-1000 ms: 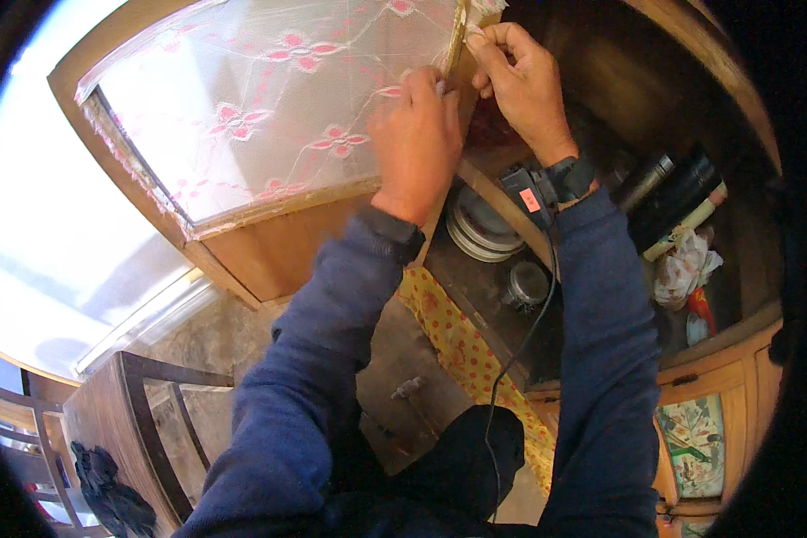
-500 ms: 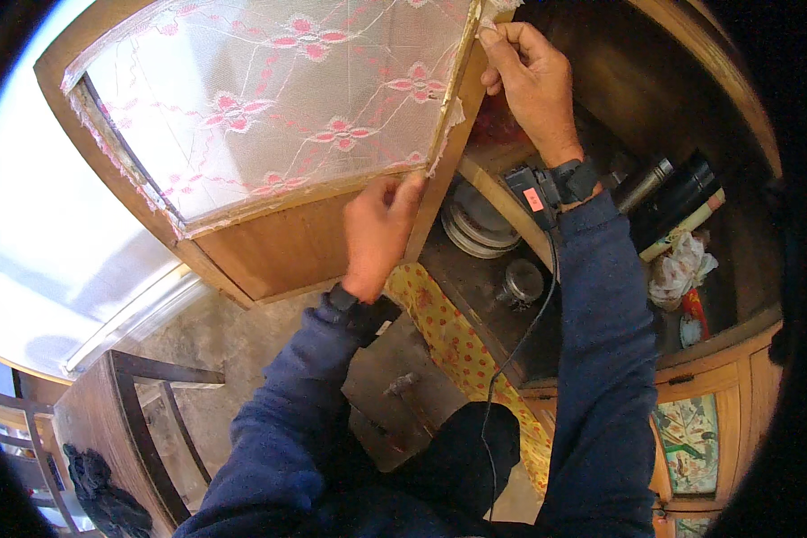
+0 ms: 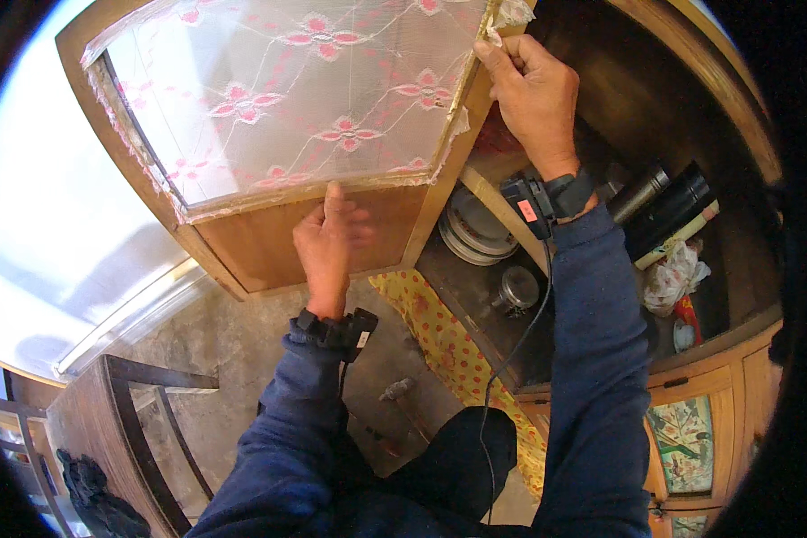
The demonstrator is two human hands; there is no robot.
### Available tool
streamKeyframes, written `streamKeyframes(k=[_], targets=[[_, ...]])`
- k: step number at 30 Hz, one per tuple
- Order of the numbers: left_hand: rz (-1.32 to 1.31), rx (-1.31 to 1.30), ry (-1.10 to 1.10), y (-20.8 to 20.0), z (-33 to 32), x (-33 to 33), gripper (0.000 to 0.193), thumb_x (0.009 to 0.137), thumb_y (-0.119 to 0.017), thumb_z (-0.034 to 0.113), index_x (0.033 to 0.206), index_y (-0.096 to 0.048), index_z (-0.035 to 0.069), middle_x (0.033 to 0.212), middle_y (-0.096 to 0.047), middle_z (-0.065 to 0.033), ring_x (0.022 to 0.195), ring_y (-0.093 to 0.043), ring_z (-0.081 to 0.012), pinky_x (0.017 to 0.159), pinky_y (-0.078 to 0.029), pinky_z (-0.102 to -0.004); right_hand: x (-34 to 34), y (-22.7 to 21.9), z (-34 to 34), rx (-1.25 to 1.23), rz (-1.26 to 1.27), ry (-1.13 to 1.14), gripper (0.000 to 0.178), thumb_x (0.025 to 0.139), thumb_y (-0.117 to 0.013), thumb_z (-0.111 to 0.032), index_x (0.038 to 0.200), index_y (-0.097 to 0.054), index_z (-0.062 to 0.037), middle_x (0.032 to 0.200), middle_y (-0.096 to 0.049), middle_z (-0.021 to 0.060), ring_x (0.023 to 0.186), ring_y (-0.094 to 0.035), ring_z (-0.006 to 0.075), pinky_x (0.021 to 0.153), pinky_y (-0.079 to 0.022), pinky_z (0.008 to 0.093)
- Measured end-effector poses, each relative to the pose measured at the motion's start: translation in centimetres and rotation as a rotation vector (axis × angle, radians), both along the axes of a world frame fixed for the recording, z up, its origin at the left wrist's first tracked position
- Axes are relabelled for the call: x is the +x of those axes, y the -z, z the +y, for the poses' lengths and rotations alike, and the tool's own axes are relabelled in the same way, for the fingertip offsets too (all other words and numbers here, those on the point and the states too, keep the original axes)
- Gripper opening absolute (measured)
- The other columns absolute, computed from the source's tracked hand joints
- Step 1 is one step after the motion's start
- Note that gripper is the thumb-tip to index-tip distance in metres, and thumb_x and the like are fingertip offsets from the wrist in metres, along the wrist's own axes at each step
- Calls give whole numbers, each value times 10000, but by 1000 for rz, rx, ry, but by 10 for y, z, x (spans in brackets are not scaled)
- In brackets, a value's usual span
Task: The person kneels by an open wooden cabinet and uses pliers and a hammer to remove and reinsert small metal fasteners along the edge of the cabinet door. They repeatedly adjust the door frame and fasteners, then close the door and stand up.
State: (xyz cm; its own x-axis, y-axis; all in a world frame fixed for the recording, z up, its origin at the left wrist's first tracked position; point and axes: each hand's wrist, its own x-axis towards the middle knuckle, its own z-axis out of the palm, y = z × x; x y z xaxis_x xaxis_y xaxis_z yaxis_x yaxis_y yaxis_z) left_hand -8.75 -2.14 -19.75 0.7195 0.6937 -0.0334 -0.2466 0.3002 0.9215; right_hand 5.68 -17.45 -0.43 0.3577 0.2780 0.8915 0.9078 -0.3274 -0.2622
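Note:
A wooden cabinet door (image 3: 309, 238) stands swung out, its opening covered by white lace fabric (image 3: 278, 117) with pink flowers. Frayed fabric edges run along the inner frame. At the door's upper right edge, my right hand (image 3: 542, 99) is closed in a pinch on a whitish loose fabric edge (image 3: 493, 36). My left hand (image 3: 327, 242) is in front of the lower wooden panel, thumb pointing up at the rail under the lace. Its fingers are apart and a little blurred, with nothing seen in them.
Inside the dark cabinet are stacked plates (image 3: 477, 229), a glass jar (image 3: 517, 289), dark cylinders (image 3: 668, 211) and a plastic bag (image 3: 675, 278). Yellow patterned cloth (image 3: 448, 350) hangs along its edge. A hammer (image 3: 403, 394) lies on the floor; a wooden chair (image 3: 121, 430) stands left.
My left hand has left the door's lower right corner and moved left along the bottom rail, its fingers opening. My right hand stays at the upper edge. The view has shifted slightly.

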Motion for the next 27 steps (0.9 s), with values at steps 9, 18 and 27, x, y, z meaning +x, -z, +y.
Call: streamKeyframes(k=[9, 18, 27], targets=[[-19, 21, -63, 4, 7, -2, 563, 1016, -602, 484, 957, -659, -73, 774, -709, -153, 527, -624, -157, 443, -482, -271, 3, 2, -9, -20, 9, -120, 215, 943, -721, -213, 918, -682, -3, 743, -682, 117, 649, -592, 139, 639, -501, 314], [-3, 34, -62, 6, 8, 0, 564, 1010, -609, 493, 958, -666, -66, 765, -709, -141, 521, -617, -144, 441, -466, -261, 9, -2, -12, -3, 166, -214, 213, 964, -699, -195, 897, -679, 6, 696, -633, -9, 615, -544, 52, 577, -466, 263], [-48, -1, -60, 4, 8, -3, 527, 1012, -619, 446, 921, -695, -67, 730, -708, -123, 506, -608, -126, 438, -455, -260, 4, -1, -9, 50, 221, -187, 235, 974, -694, -231, 933, -693, 1, 674, -611, -11, 601, -554, 50, 558, -468, 257]])
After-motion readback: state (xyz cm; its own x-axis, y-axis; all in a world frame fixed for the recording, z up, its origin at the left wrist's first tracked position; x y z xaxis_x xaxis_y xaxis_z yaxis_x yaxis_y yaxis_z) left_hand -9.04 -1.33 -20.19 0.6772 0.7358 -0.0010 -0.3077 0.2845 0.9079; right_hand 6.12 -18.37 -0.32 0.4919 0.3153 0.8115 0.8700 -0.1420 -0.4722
